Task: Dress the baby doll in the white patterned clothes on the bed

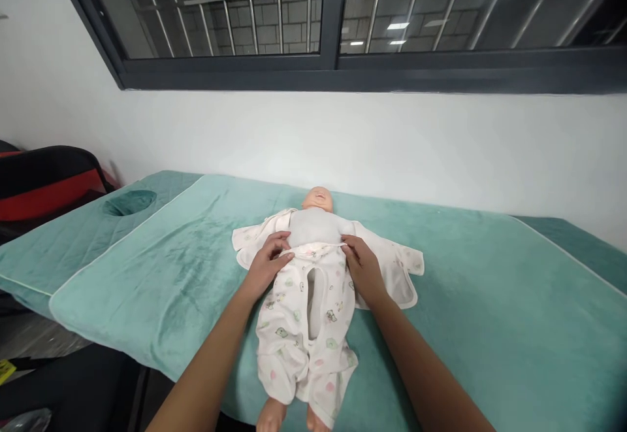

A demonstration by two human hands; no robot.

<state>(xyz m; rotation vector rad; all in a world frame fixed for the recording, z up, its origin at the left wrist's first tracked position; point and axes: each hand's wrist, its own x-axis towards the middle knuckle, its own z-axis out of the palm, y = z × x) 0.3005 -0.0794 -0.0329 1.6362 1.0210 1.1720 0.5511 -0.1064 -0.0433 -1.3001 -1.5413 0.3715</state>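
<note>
A baby doll [316, 226] lies on its back on a teal blanket [455, 288], head toward the wall. It wears white printed trousers [294, 334] and lies on an opened white printed top [392, 265]. My left hand [267, 265] grips the trousers' waistband at the doll's left side in view. My right hand [360, 265] pinches the waistband on the other side. Both hands are closed on the fabric at the doll's waist. The doll's bare feet [289, 415] stick out at the near edge.
The blanket covers a padded teal table [63, 236] with a face hole [128, 202] at the left end. A black and red chair [44, 180] stands at far left. A white wall and dark window are behind. Dark floor lies below the near edge.
</note>
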